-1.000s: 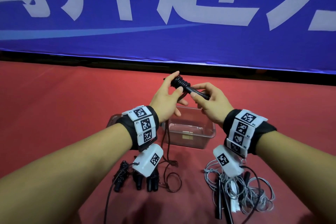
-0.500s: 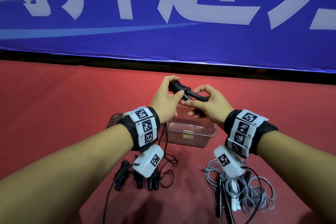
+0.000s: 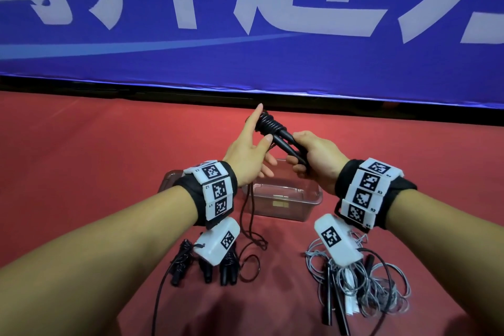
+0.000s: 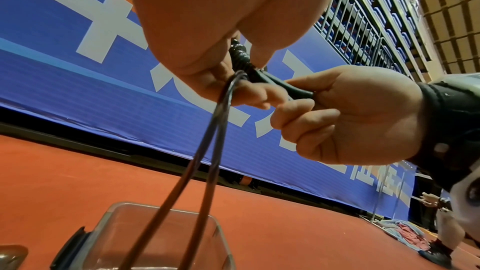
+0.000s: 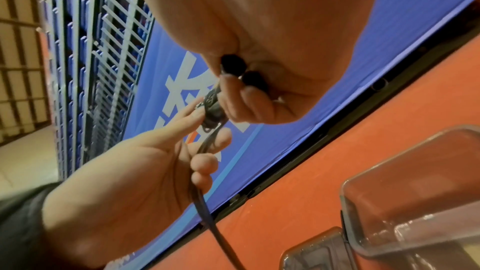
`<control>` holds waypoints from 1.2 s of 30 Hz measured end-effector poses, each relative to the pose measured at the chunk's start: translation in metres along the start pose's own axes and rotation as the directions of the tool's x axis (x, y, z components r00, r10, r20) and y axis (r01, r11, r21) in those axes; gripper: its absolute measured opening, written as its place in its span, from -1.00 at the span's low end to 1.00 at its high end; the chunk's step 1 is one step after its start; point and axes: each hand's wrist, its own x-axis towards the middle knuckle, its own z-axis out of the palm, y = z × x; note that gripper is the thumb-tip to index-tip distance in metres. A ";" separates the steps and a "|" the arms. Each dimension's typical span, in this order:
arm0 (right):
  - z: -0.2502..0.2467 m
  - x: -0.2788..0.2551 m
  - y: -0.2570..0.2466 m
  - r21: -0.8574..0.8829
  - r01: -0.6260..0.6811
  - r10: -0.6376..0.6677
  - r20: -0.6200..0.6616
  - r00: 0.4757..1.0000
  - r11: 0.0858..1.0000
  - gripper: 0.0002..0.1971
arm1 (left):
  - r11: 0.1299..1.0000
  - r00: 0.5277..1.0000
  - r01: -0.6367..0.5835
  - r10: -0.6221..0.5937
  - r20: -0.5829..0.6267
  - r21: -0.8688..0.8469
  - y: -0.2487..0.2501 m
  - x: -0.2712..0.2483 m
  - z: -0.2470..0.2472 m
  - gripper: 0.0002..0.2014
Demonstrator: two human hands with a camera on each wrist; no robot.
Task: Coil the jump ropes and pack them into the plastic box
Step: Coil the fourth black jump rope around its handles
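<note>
At frame centre, the paired black handles (image 3: 283, 143) are gripped in the curled right hand (image 3: 313, 158), so the cord (image 3: 246, 215) can be wound round their tips. The cord is guided by the left hand (image 3: 245, 155), fingers loosely extended. The plastic box (image 3: 286, 199) is kept open just below, ready for the bundle.
</note>
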 end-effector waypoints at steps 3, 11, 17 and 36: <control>0.001 0.003 0.004 -0.039 0.084 -0.085 -0.039 0.996 0.996 -0.87 | 1.000 1.000 0.017 -0.018 0.010 0.026 0.002 0.001 -0.002 -0.33; 0.000 0.007 0.008 -0.090 0.228 -0.235 -0.073 0.969 0.969 -0.99 | 0.997 0.995 0.020 -0.026 -0.095 -0.070 0.003 0.002 0.004 -0.29; -0.003 0.017 0.014 -0.188 0.258 -0.276 -0.079 0.958 0.948 -0.85 | 0.986 0.978 0.077 -0.103 -0.179 -0.150 0.002 0.008 0.003 -0.32; -0.002 -0.011 -0.003 0.109 -0.004 -0.013 0.156 0.988 0.994 -0.83 | 0.927 0.986 0.061 -0.114 -0.125 -0.370 0.015 0.003 0.001 -0.56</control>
